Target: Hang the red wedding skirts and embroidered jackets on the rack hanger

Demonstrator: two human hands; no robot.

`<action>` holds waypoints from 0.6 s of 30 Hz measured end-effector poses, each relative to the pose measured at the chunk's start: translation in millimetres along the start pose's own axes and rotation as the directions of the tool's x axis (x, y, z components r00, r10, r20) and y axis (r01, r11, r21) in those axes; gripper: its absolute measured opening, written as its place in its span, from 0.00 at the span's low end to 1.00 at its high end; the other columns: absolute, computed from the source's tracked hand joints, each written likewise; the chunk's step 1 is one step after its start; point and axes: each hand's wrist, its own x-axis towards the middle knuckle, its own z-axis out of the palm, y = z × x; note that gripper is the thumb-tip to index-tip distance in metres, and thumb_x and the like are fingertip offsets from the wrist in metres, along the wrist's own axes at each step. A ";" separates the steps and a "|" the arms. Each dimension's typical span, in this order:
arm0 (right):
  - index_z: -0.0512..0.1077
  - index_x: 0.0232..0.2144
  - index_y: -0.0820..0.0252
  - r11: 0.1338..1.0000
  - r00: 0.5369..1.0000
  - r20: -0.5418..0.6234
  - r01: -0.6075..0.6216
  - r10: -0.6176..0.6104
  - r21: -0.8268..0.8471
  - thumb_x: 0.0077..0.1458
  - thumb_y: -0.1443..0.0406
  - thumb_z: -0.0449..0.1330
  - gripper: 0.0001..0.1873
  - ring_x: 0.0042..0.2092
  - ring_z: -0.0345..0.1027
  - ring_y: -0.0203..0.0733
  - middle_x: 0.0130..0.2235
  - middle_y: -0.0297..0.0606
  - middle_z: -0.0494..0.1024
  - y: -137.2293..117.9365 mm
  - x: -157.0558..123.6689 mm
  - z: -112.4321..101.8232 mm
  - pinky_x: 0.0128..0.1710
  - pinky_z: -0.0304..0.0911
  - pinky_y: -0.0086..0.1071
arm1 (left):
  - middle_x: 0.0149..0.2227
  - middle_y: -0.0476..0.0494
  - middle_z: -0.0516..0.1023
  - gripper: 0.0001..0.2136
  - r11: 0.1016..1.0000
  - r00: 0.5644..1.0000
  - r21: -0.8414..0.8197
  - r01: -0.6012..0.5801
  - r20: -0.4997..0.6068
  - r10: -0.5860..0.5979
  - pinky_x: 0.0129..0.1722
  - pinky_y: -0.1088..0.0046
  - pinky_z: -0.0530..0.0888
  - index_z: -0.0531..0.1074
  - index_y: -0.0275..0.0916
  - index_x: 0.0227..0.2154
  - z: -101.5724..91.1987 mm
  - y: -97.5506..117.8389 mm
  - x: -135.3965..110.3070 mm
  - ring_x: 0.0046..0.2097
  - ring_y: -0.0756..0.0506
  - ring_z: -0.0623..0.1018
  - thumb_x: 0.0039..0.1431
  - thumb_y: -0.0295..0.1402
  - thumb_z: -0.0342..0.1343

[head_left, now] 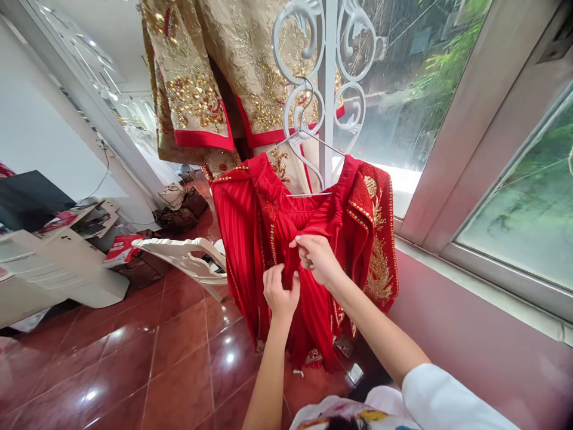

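A red pleated skirt point(308, 298) with a gathered waistband hangs on a thin wire hanger point(320, 140). Panels with gold beading and embroidery point(380, 263) flank it. My right hand point(317, 258) is in front of the upper middle of the skirt, thumb and forefinger pinched together beside a bunched fold of red cloth. What the pinch holds, if anything, is too small to make out. Lower and to the left, my left hand point(280, 292) is close against the pleats, its thumb apart from its bent fingers.
A white scrollwork stand point(329, 89) supports the hanger. Behind hangs a cream and gold garment point(250, 65) with red hems. Metal-framed windows point(474, 143) line the right side. At left are a folded-looking white chair point(183, 257), a white desk point(76, 263) and bags point(183, 209) on red tiles point(179, 358).
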 end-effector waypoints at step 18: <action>0.59 0.22 0.63 0.877 0.955 0.116 -0.297 0.273 0.379 0.59 0.73 0.44 0.14 0.12 0.35 0.22 0.11 0.19 0.46 -73.5 16.9 56.4 0.09 0.35 0.17 | 0.29 0.39 0.76 0.14 0.986 0.997 0.164 -0.015 0.076 0.002 0.29 0.73 0.64 0.71 0.37 0.31 -10.8 3.2 41.2 0.32 0.44 0.75 0.63 0.36 0.41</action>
